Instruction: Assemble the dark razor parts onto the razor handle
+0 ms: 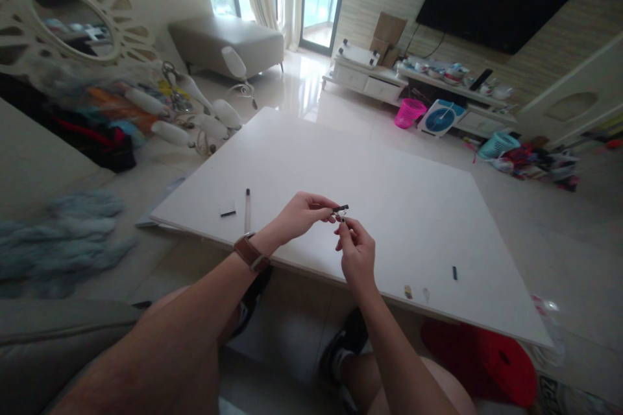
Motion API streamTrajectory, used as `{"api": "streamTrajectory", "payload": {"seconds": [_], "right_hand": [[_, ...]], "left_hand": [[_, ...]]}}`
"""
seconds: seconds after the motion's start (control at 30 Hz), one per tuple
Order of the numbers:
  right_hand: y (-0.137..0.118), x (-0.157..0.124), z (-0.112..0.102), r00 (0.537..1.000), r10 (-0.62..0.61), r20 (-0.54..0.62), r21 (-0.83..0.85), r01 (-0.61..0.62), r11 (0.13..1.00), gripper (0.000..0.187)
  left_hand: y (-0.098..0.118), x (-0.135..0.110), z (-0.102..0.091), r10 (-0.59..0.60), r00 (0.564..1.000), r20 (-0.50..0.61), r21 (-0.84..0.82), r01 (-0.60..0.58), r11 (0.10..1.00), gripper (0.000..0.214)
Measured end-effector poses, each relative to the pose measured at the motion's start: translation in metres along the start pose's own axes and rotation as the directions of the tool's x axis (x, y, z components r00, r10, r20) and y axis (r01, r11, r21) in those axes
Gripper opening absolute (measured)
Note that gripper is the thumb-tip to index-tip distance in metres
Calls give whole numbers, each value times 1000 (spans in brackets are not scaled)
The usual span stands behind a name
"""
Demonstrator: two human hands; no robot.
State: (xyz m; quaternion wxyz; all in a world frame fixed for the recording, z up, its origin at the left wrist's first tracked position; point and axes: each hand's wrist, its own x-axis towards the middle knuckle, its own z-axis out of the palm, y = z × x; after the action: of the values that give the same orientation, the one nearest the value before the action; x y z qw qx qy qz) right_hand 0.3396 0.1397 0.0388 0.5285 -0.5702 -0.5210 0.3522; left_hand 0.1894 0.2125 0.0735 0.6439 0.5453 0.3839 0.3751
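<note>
Both my hands meet above the near part of a white board (399, 207) that serves as a table. My left hand (302, 214), with a brown watch strap on the wrist, pinches a small black part (341, 209) by its end. My right hand (357, 253) is closed in a pinch just below that part, fingertips touching it or something tiny under it; I cannot make out what. To the left on the board lie a thin pen-like stick (247, 206) and a small black and white piece (228, 211).
Near the board's front right edge lie a small black piece (454, 272) and two tiny bits (407, 292). A red round object (481, 356) sits on the floor under the board. A chandelier (195, 110) lies left, a pink basket (409, 112) and low cabinet behind.
</note>
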Motion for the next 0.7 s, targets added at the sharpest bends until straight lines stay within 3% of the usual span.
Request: {"api": "streamTrajectory", "payload": {"seconds": [0.7], "right_hand": [[10,2,-2,999,39,19,20,-39,999,33]], "left_hand": [[1,-1,-1,138,990,39,178,-143,974,18]]}}
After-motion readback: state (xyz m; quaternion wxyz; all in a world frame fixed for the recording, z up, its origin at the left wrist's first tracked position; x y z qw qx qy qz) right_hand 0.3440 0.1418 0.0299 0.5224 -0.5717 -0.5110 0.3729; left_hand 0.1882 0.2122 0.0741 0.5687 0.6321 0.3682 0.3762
